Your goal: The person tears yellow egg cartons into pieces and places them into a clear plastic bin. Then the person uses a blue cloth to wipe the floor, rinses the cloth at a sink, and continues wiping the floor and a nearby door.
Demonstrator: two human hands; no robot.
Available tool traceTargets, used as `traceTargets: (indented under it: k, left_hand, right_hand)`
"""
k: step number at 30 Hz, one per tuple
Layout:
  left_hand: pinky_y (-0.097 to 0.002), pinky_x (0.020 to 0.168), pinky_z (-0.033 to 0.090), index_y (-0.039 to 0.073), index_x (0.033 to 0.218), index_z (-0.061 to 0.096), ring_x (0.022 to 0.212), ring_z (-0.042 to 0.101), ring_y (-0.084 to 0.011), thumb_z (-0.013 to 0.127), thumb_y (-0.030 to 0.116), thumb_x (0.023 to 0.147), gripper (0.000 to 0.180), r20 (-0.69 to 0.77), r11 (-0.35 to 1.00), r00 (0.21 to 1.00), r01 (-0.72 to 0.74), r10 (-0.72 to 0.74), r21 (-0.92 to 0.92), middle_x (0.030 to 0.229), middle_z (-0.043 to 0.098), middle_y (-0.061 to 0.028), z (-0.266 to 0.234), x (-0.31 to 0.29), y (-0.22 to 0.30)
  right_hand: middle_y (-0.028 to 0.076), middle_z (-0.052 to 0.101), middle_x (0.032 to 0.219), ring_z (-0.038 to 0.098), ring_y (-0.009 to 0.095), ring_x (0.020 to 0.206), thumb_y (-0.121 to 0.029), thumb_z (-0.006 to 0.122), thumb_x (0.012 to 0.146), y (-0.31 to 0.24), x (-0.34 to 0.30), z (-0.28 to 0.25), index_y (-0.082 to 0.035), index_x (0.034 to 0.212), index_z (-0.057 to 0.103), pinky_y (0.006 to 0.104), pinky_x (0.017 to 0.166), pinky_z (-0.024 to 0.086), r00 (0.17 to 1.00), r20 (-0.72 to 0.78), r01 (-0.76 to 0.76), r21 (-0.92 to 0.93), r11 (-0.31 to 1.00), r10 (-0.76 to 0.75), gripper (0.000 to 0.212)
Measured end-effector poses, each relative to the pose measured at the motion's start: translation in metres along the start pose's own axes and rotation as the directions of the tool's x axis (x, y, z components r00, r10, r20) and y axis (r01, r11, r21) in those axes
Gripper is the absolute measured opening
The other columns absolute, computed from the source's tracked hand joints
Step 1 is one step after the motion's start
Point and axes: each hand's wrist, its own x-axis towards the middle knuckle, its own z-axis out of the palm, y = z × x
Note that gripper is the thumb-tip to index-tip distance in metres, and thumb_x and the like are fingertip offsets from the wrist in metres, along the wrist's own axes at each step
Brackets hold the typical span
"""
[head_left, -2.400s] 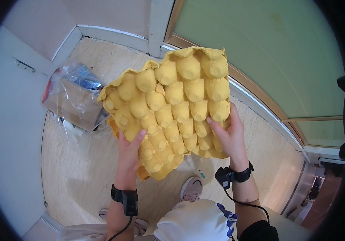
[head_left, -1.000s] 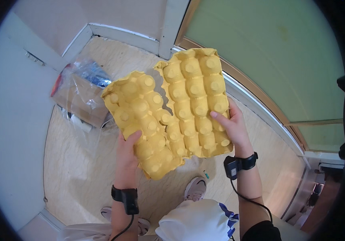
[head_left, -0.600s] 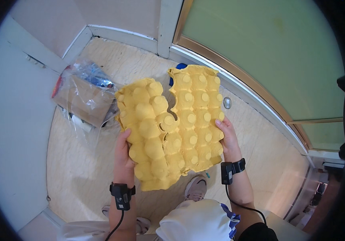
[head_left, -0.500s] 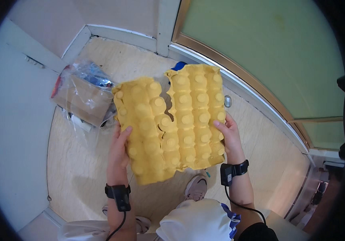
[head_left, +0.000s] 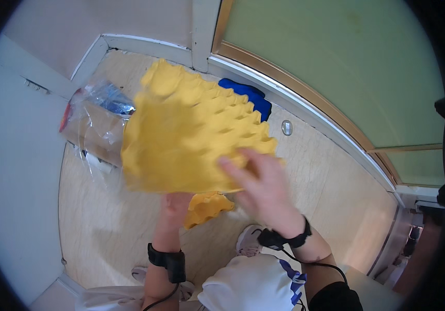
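Observation:
A yellow egg tray [head_left: 202, 129] with rows of bumps is tilted up in front of me, blurred by motion. Under its near edge pokes out more yellow tray [head_left: 207, 208]; whether it is a torn-off piece or a folded part, I cannot tell. My left hand [head_left: 176, 205] is beneath the near edge, its fingers mostly hidden by the tray it supports. Over the near right corner lies my right hand [head_left: 261, 181], thumb on the upper face and fingers closed about the edge, somewhat smeared.
Left of the tray, a clear plastic bag with a brown cardboard box [head_left: 90, 124] rests on the floor. A blue cloth-like item [head_left: 246, 93] lies by the sliding door's track [head_left: 305, 109]. Near it is a small oval object [head_left: 286, 128]. My shoe [head_left: 248, 240] stands below.
The tray, earlier spread flat with a long tear down its middle, is now tilted with a part underneath. My right hand has swung inward to the left; my left hand has gone beneath the tray.

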Motion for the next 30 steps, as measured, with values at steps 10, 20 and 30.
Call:
traceTargets:
  k: [10, 20, 30]
  left_hand:
    - [-0.0349, 0.083, 0.050, 0.000, 0.121, 0.050, 0.098, 0.060, -0.0241, 0.060, 0.009, 0.076, 0.047, -0.338, 0.992, 0.932, 0.125, -0.128, -0.029, 0.110, 0.060, -0.0102, -0.076, -0.002, 0.030]
    - [-0.0355, 0.090, 0.047, 0.001, 0.125, 0.047, 0.106, 0.056, -0.0239, 0.060, 0.007, 0.078, 0.049, -0.212, 0.992, 0.974, 0.058, -0.080, -0.108, 0.118, 0.057, -0.0097, -0.080, -0.001, 0.027]
    - [-0.0345, 0.089, 0.047, 0.002, 0.125, 0.047, 0.107, 0.056, -0.0227, 0.060, 0.005, 0.079, 0.048, -0.263, 0.989, 0.961, 0.118, -0.091, 0.091, 0.117, 0.057, -0.0081, -0.077, 0.001, 0.051]
  right_hand:
    - [0.004, 0.064, 0.086, 0.057, 0.010, 0.074, -0.015, 0.068, 0.084, 0.050, -0.029, 0.067, -0.002, 0.092, 0.062, 0.0248, 0.073, 0.047, 0.671, -0.054, -0.432, 0.782, 0.449, 0.740, 0.016]
    - [0.008, 0.043, 0.136, 0.045, 0.021, 0.123, -0.020, 0.063, 0.086, 0.023, -0.046, 0.082, -0.004, 0.138, 0.028, 0.0351, 0.101, 0.039, 0.827, 0.396, -0.144, 0.835, -0.531, 0.399, 0.065]
    - [0.005, 0.051, 0.125, 0.050, 0.018, 0.114, -0.001, 0.073, 0.075, 0.013, -0.008, 0.075, -0.004, 0.130, 0.040, 0.0333, 0.096, 0.044, 0.766, 0.392, -0.244, 0.910, -0.334, 0.509, 0.064]
